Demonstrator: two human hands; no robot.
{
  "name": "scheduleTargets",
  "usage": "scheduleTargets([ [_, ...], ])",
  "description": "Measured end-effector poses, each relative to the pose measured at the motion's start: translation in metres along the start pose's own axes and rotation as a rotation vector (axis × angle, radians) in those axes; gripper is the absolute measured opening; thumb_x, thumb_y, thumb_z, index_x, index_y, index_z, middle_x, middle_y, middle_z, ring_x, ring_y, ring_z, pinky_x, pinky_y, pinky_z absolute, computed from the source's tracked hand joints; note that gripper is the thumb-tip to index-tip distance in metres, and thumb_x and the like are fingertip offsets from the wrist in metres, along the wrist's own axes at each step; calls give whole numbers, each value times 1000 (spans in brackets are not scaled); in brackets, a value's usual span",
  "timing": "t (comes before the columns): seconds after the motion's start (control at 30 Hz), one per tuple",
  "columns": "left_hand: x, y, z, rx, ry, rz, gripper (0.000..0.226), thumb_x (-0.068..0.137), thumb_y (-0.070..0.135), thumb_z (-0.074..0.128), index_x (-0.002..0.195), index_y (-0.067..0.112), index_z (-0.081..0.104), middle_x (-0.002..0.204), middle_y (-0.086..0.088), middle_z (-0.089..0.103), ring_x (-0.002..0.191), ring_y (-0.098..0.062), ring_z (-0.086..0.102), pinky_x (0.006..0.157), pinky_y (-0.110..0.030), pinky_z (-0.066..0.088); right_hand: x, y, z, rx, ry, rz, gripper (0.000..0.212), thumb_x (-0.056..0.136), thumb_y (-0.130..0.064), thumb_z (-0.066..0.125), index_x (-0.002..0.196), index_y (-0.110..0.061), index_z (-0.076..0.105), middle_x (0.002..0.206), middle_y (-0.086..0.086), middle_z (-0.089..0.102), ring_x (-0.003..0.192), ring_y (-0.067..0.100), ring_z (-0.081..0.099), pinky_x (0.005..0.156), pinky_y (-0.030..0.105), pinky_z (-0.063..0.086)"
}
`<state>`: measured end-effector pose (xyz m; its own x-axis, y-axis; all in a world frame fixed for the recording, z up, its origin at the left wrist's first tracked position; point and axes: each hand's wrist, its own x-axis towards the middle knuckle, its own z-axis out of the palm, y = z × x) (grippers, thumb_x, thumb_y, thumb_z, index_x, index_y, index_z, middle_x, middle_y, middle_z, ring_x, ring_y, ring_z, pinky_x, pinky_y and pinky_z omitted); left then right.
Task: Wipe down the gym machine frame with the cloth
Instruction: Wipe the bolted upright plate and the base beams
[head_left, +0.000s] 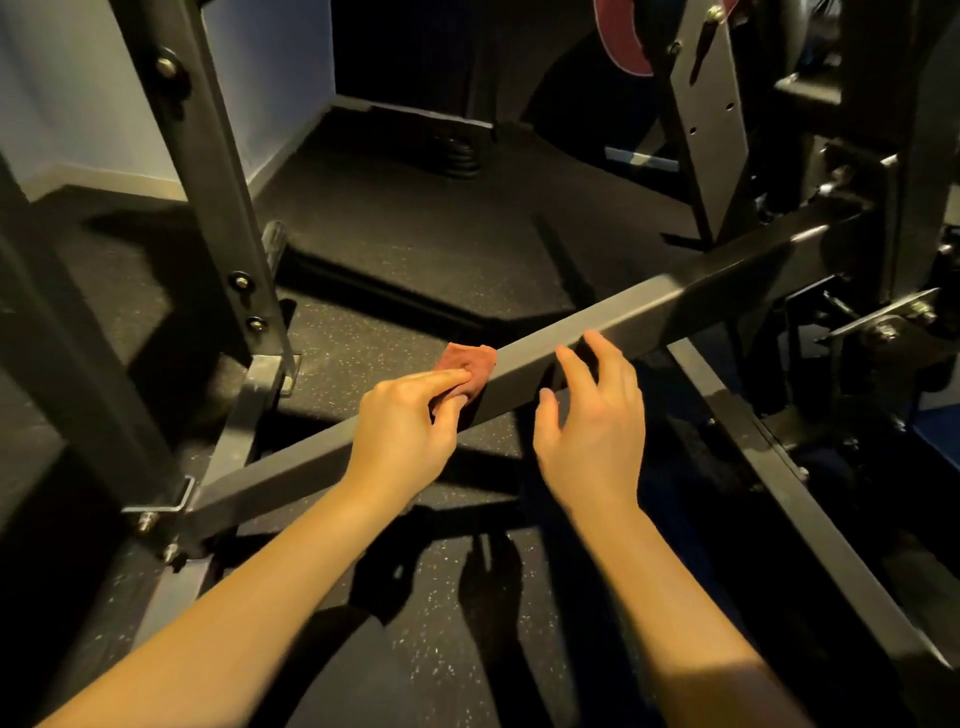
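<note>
Left hand (405, 426) pinching red cloth (475, 358) against slanted frame bar (649, 312), right hand (592, 436) spread, fingertips on bar

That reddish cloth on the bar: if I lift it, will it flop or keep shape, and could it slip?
Probably floppy: the reddish cloth is creased and drapes over the edge of the frame bar where the left hand holds it. Likely light: small and thin. May slide: the bar looks smooth and slopes.

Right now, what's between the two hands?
In the head view, just a bare stretch of the grey frame bar lies between the left hand, holding the red cloth, and the right hand.
</note>
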<state>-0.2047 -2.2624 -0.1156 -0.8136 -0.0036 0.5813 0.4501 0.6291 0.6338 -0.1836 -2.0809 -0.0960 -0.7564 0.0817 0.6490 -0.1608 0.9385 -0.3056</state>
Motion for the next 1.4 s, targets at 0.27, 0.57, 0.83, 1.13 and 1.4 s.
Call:
scheduleTargets([
  [0.27, 6, -3, -45, -363, -299, -542, 20, 88, 4, 74, 96, 22, 81, 92, 10, 78, 94, -5, 72, 92, -27, 56, -27, -9, 16, 186, -198, -91, 40, 93, -13, 67, 133, -13, 64, 145, 2, 53, 130, 21, 54, 107, 47, 48],
  [0.57, -1, -11, -89, -520, -360, -695, 21, 90, 2, 72, 110, 4, 68, 90, -6, 79, 79, -17, 76, 70, -19, 58, 3, -55, 23, 827, -788, 15, 35, 92, -11, 73, 124, -24, 70, 113, -14, 73, 109, 0, 65, 91, 15, 50],
  [0.83, -41, -14, -122, -554, -168, -1022, 44, 74, 26, 89, 114, 22, 71, 105, -3, 78, 99, -19, 73, 88, -34, 55, 7, -81, 40, 913, -987, 141, 26, 81, -16, 85, 104, -19, 73, 94, -1, 76, 86, 13, 69, 76, 25, 56],
  [1.13, -118, -11, -132, -312, -132, -958, 51, 77, -13, 74, 120, 10, 62, 84, -3, 70, 82, -15, 69, 80, -34, 59, -69, -84, 68, 1083, -1106, 43, 26, 85, -12, 79, 105, -26, 73, 99, -2, 75, 93, 16, 71, 80, 34, 54],
  [1.4, -189, 61, -192, -118, -39, -1003, 45, 80, 8, 82, 119, 21, 66, 108, 3, 74, 100, -8, 71, 86, -20, 56, -122, -133, 19, 1203, -1363, -41, 21, 90, -31, 74, 108, -21, 74, 96, 1, 76, 93, 14, 72, 80, 31, 55],
])
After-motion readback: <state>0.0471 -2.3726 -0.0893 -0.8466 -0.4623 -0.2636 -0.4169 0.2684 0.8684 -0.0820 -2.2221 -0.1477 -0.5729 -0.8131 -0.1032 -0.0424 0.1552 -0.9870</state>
